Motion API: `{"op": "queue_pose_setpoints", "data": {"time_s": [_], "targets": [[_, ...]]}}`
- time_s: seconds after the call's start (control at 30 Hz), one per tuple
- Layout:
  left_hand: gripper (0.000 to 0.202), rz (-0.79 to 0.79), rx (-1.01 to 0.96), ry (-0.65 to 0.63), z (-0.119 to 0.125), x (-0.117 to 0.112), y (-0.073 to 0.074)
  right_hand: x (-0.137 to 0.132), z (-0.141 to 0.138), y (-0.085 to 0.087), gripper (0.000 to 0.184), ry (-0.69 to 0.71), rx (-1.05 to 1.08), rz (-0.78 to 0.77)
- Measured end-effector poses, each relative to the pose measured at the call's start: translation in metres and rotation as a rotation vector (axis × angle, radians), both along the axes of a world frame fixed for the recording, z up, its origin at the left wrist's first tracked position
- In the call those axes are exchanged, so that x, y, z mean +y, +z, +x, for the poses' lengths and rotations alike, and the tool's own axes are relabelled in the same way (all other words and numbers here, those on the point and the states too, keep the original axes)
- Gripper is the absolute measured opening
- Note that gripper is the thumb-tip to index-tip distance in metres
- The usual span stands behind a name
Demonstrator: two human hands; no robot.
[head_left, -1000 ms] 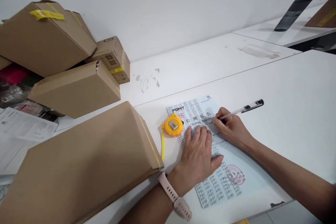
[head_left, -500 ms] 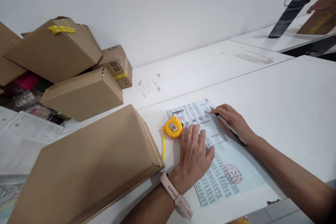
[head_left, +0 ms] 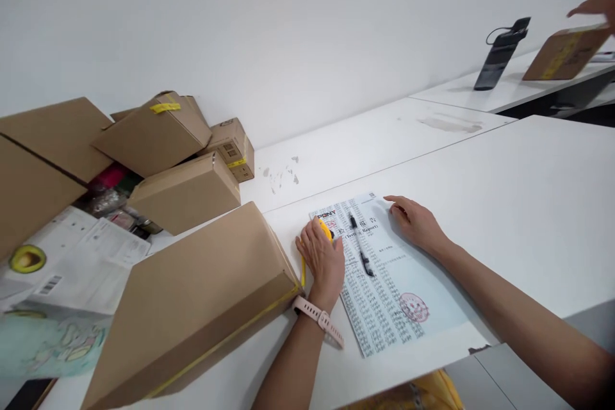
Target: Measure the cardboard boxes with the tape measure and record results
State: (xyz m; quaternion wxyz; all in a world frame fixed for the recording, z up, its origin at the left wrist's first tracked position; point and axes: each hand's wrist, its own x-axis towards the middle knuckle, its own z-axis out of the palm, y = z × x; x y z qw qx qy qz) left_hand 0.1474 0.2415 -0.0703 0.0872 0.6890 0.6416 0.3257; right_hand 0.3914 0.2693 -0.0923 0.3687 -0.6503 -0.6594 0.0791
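My left hand [head_left: 321, 257] lies over a yellow tape measure [head_left: 327, 229] at the left edge of a printed report sheet [head_left: 389, 282], fingers curled around it. A pen [head_left: 360, 245] lies loose on the sheet between my hands. My right hand [head_left: 416, 223] rests flat on the sheet's upper right part, fingers apart, holding nothing. A pink watch sits on my left wrist [head_left: 319, 318]. A large brown cardboard box [head_left: 192, 298] lies just left of my left hand.
Several cardboard boxes [head_left: 168, 160] pile up at the back left, with papers and packaging [head_left: 62, 269] beside them. The white table [head_left: 528, 205] stretches right. On a far table, another person's hand [head_left: 593, 6] touches a box [head_left: 562, 51] near a black device [head_left: 500, 54].
My right hand has put the pen down on the sheet and opened. My left hand has slid left off the sheet onto the tape measure. The view has tilted up and left.
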Motion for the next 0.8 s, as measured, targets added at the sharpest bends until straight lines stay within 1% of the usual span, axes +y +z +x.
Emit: {"op": "queue_pose_setpoints", "data": {"time_s": [0.07, 0.13, 0.2, 0.23, 0.27, 0.33, 0.37, 0.4, 0.43, 0.5, 0.57, 0.67, 0.73, 0.8], "targets": [[0.059, -0.005, -0.035, -0.008, 0.000, -0.001, 0.004, -0.001, -0.003, 0.005, 0.037, -0.016, 0.006, 0.026], [0.061, 0.002, -0.071, -0.059, 0.003, -0.012, 0.012, -0.008, -0.010, 0.017, 0.039, -0.052, 0.001, 0.084], [0.069, 0.020, -0.104, -0.146, 0.005, -0.035, 0.022, -0.027, -0.025, 0.036, 0.041, -0.046, 0.048, 0.100], [0.074, 0.028, -0.127, -0.198, 0.006, -0.051, 0.028, -0.040, -0.034, 0.047, 0.042, -0.011, 0.112, 0.076], [0.079, 0.034, -0.155, -0.257, 0.005, -0.068, 0.033, -0.057, -0.044, 0.058, 0.043, 0.102, 0.224, -0.026], [0.087, 0.025, -0.280, -0.403, -0.001, -0.102, 0.041, -0.093, -0.065, 0.078, 0.051, 0.388, 0.426, -0.285], [0.090, 0.020, -0.308, -0.447, -0.008, -0.117, 0.044, -0.111, -0.074, 0.086, 0.052, 0.524, 0.490, -0.366], [0.093, 0.011, -0.326, -0.471, -0.017, -0.130, 0.046, -0.127, -0.082, 0.093, 0.050, 0.640, 0.520, -0.414], [0.095, -0.016, -0.326, -0.490, -0.028, -0.140, 0.048, -0.140, -0.089, 0.097, 0.046, 0.674, 0.541, -0.442], [0.100, -0.094, -0.306, -0.510, -0.052, -0.153, 0.051, -0.158, -0.098, 0.102, 0.041, 0.711, 0.541, -0.487], [0.103, -0.183, -0.285, -0.503, -0.077, -0.160, 0.056, -0.166, -0.105, 0.103, 0.037, 0.715, 0.518, -0.513], [0.104, -0.275, -0.311, -0.451, -0.104, -0.168, 0.068, -0.166, -0.120, 0.105, 0.035, 0.754, 0.489, -0.522], [0.104, -0.309, -0.360, -0.434, -0.118, -0.175, 0.081, -0.163, -0.132, 0.110, 0.035, 0.784, 0.478, -0.542], [0.102, -0.332, -0.412, -0.408, -0.134, -0.182, 0.096, -0.156, -0.144, 0.119, 0.039, 0.843, 0.489, -0.563]]}}
